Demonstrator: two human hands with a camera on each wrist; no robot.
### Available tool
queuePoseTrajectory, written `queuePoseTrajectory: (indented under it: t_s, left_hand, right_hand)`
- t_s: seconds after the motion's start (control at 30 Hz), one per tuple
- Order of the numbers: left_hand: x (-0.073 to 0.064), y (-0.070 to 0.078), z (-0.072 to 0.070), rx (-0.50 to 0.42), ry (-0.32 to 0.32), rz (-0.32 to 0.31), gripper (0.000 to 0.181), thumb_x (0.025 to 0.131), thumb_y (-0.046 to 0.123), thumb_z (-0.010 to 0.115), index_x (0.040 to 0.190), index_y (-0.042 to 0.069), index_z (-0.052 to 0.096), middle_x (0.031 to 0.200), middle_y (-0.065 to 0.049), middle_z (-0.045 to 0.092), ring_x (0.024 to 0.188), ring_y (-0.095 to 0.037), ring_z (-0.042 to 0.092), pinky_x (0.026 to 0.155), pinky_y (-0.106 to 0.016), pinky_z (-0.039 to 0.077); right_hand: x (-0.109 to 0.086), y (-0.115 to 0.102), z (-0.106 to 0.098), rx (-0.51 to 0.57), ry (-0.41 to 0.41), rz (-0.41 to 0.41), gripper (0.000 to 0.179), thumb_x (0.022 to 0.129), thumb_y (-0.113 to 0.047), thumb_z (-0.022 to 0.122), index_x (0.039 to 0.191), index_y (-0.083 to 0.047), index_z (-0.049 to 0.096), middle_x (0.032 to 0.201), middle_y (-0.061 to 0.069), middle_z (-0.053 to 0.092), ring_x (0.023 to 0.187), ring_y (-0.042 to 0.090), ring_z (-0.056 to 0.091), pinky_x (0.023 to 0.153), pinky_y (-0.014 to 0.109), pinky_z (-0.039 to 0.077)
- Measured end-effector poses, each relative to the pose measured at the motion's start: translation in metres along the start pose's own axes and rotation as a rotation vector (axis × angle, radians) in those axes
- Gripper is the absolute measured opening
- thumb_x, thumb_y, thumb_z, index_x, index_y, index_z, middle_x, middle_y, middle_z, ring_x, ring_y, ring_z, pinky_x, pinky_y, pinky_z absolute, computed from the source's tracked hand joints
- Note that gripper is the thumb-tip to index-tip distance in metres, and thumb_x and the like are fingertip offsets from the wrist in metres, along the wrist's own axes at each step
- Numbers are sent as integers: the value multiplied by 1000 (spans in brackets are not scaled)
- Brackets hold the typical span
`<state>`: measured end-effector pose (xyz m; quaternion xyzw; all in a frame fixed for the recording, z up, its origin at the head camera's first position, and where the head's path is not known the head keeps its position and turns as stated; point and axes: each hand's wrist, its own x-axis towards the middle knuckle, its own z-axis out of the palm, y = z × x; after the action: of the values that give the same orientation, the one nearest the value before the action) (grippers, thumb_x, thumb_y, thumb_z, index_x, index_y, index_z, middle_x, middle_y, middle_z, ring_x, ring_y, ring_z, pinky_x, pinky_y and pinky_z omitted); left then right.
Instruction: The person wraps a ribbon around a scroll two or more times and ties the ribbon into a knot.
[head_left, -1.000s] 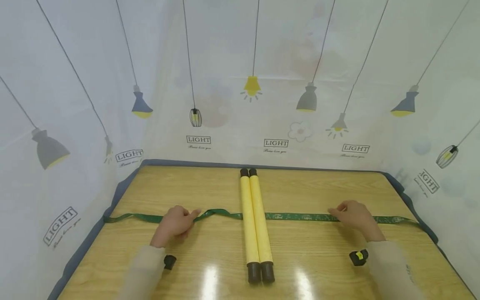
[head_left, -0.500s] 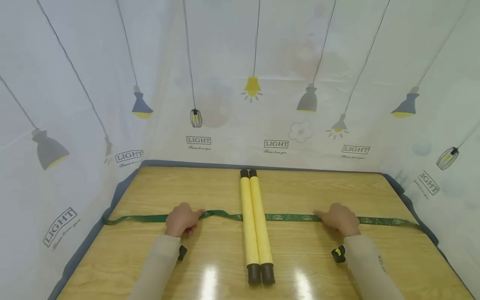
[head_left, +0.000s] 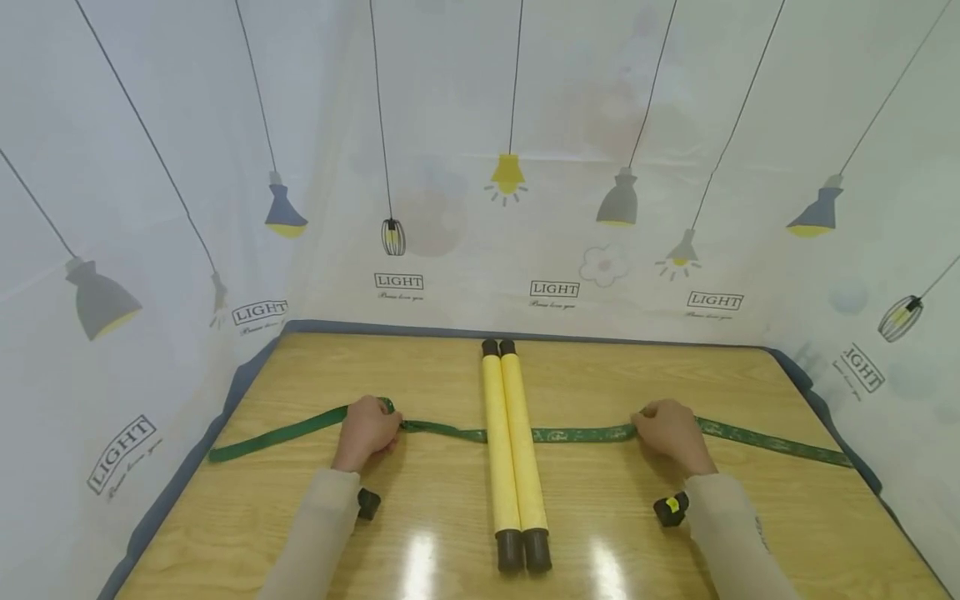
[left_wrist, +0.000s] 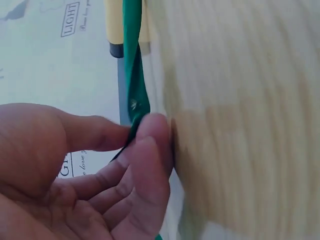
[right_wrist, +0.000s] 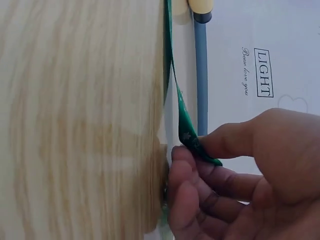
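A long green ribbon [head_left: 585, 435] with a pale print runs across the table, passing beneath two yellow tubes [head_left: 504, 442] with dark end caps that lie side by side. Left of the tubes, my left hand [head_left: 367, 429] pinches the ribbon between thumb and fingers; in the left wrist view the ribbon [left_wrist: 134, 75] rises twisted from that pinch. On the other side, my right hand [head_left: 671, 429] pinches it too, and the right wrist view shows the ribbon [right_wrist: 185, 120] folded under the thumb. Both ribbon ends trail outward past the hands.
The wooden table [head_left: 420, 375] has a blue-grey edging [head_left: 225, 400] along its back and sides. White curtains [head_left: 465, 100] printed with lamps and the word LIGHT stand around it. A small black device [head_left: 670, 508] sits at the right wrist.
Both hands have moved inward toward the tubes and now pinch the ribbon. Its outer stretches have been lifted and pulled into slanting lines. The tubes stay in place.
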<state>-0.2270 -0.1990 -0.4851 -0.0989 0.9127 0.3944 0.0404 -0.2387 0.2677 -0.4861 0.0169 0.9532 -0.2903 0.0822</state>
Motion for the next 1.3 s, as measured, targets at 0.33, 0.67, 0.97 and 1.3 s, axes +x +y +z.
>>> queuePoseTrajectory:
  t_s: [0.33, 0.67, 0.97, 1.3]
  left_hand:
    - [1, 18, 4, -385, 58, 65, 19, 100, 12, 63, 108, -3, 69, 101, -19, 76, 88, -32, 76, 75, -35, 63]
    - [6, 31, 6, -750, -145, 130, 20, 106, 15, 57, 117, -1, 59, 119, -21, 69, 107, -28, 71, 102, -50, 55]
    - [5, 50, 15, -720, -191, 228, 26, 106, 23, 59, 115, 0, 67, 85, -5, 64, 79, -20, 67, 88, -42, 61]
    - [3, 71, 32, -543, -284, 306, 29, 105, 28, 60, 120, 5, 70, 82, -7, 60, 71, -19, 52, 70, -37, 51]
  right_hand:
    - [-1, -11, 4, 285, 64, -20, 42, 104, -20, 47, 133, 7, 60, 132, 28, 65, 120, 42, 65, 98, 52, 55]
    - [7, -25, 8, 665, 18, -50, 51, 109, -25, 51, 150, 4, 41, 134, 21, 66, 106, 15, 74, 104, 39, 54]
    - [9, -43, 13, 825, 9, -154, 43, 109, -18, 51, 141, 9, 46, 112, 17, 71, 92, 9, 74, 89, 31, 60]
    - [11, -72, 20, 851, -18, -194, 34, 109, -13, 49, 134, 9, 52, 97, 3, 66, 80, 10, 66, 75, 25, 59]
